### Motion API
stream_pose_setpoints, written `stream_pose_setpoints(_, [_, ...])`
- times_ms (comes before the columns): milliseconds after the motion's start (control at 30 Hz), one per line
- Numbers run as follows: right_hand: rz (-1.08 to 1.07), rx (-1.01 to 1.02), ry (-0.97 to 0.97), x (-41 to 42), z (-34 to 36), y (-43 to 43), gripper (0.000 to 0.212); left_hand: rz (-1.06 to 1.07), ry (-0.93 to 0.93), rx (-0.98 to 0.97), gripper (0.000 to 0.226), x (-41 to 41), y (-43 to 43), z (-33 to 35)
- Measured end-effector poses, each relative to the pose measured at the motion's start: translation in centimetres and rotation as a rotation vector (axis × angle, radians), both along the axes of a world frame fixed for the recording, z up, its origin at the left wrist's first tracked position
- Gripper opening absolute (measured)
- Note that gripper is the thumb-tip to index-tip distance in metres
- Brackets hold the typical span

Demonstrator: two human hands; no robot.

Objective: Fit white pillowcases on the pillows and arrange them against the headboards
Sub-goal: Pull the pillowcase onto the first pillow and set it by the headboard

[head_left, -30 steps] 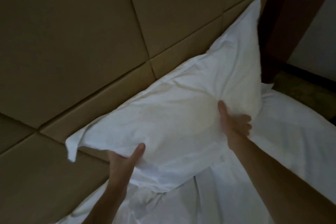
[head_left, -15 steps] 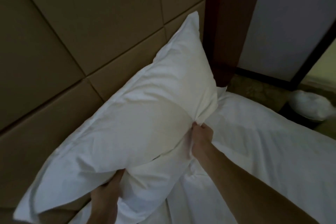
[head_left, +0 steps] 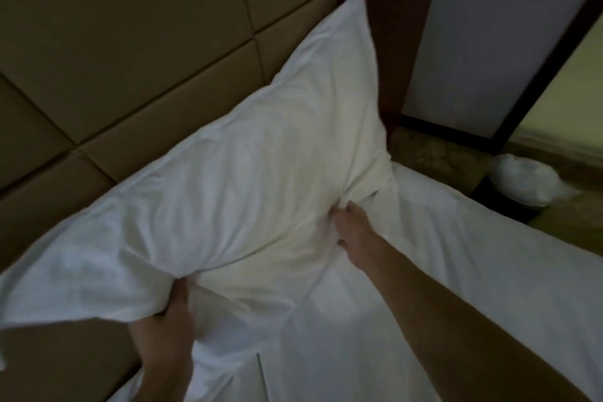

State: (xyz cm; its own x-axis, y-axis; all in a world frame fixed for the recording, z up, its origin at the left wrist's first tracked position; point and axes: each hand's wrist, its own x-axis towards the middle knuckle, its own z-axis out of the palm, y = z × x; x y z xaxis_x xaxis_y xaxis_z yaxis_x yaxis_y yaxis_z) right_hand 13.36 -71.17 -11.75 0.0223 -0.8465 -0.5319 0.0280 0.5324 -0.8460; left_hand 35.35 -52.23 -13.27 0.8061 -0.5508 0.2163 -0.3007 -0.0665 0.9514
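The pillow (head_left: 261, 179) fills the middle of the view, lying on a slant from about 8 o'clock up to a pointed corner near 12 o'clock. It leans against the padded tan headboard (head_left: 130, 59), which takes up the 9 to 11 o'clock side. Its white pillowcase is on and looks plump in the centre, with soft creases running along its length. A loose flap of empty cloth trails off at 8 o'clock, blurred. The lower edge meets the white bed sheet (head_left: 440, 271), which spreads from 6 to 4 o'clock.

The left hand (head_left: 166, 330), at 7 o'clock, grasps the pillow's lower edge, thumb pressed up into the cloth. The right hand (head_left: 350, 232), just past centre toward 4 o'clock, clutches a bunch of gathered fabric at the pillow's lower right corner, fingertips buried in the folds.

A dark wooden post (head_left: 385, 42) stands at 1 o'clock, and a bin with a white liner (head_left: 528, 183) sits on the floor at 3 o'clock.
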Motion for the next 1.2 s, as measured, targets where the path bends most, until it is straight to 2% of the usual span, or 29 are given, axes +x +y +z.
stream_pose_setpoints(67, [0.131,0.061,-0.125,1.0,0.5,-0.9,0.024,0.121,0.065,0.016,0.061,1.2,1.1,-1.1])
stream_pose_setpoints(133, [0.169,0.065,-0.261,1.9,0.5,-1.9,0.042,0.223,0.062,0.040,0.074,2.2,1.9,-1.7])
stream_pose_setpoints(200, [0.215,0.065,-0.257,1.4,-0.2,-1.8,0.045,0.274,0.101,0.047,0.066,2.1,1.9,-1.6])
stream_pose_setpoints(267, [0.282,0.083,-0.193,0.0,-1.7,-1.2,0.047,0.180,0.096,0.069,0.042,1.2,1.7,-0.7])
stream_pose_setpoints(367, [0.327,0.079,-0.066,-1.1,-3.2,-0.5,0.055,0.068,0.166,0.160,0.048,1.2,2.5,0.7])
stream_pose_setpoints(433, [0.207,-0.039,0.056,-0.4,-3.5,0.2,0.080,0.033,0.145,0.217,0.045,1.8,3.7,2.9])
stream_pose_setpoints(500, [0.037,-0.306,0.162,0.3,-2.6,2.1,0.097,0.014,0.053,0.192,0.036,2.8,5.4,5.4])
stream_pose_setpoints(567, [-0.016,-0.662,0.205,1.5,-0.8,5.0,0.095,0.085,0.045,0.085,0.046,3.6,6.6,8.1])
stream_pose_setpoints(633, [0.148,-0.913,0.285,3.9,0.9,7.9,0.095,0.151,0.075,0.034,0.044,4.8,7.2,10.5])
stream_pose_setpoints(700, [0.456,-0.970,0.507,7.0,1.6,10.3,0.103,0.174,-0.052,0.119,0.022,6.0,7.5,12.3])
stream_pose_setpoints(733, [0.589,-0.955,0.644,8.3,1.2,11.1,0.108,0.173,-0.135,0.154,0.018,6.6,7.6,13.2])
stream_pose_setpoints(767, [0.681,-0.935,0.749,9.2,0.7,11.4,0.112,0.169,-0.198,0.187,0.021,6.9,7.7,14.2])
stream_pose_setpoints(833, [0.747,-0.893,0.824,9.8,0.2,11.1,0.114,0.161,-0.348,0.276,0.030,8.1,8.2,15.5])
stream_pose_setpoints(933, [0.608,-0.883,0.833,9.8,0.6,12.2,0.106,0.115,-0.479,0.448,0.037,9.8,9.0,16.3])
stream_pose_setpoints(1000, [0.439,-0.907,0.785,9.9,0.4,14.6,0.093,0.096,-0.406,0.464,0.033,9.8,9.9,15.9])
stream_pose_setpoints(1067, [0.330,-0.928,0.756,10.2,0.0,17.7,0.085,0.148,-0.265,0.375,0.034,9.3,11.2,15.0])
stream_pose_setpoints(1133, [0.315,-0.938,0.790,10.1,-0.1,20.1,0.084,0.144,-0.174,0.218,0.055,8.9,12.0,14.7])
stream_pose_setpoints(1200, [0.322,-0.951,0.859,10.2,0.2,21.7,0.085,0.037,-0.324,0.170,0.064,8.7,12.0,15.2])
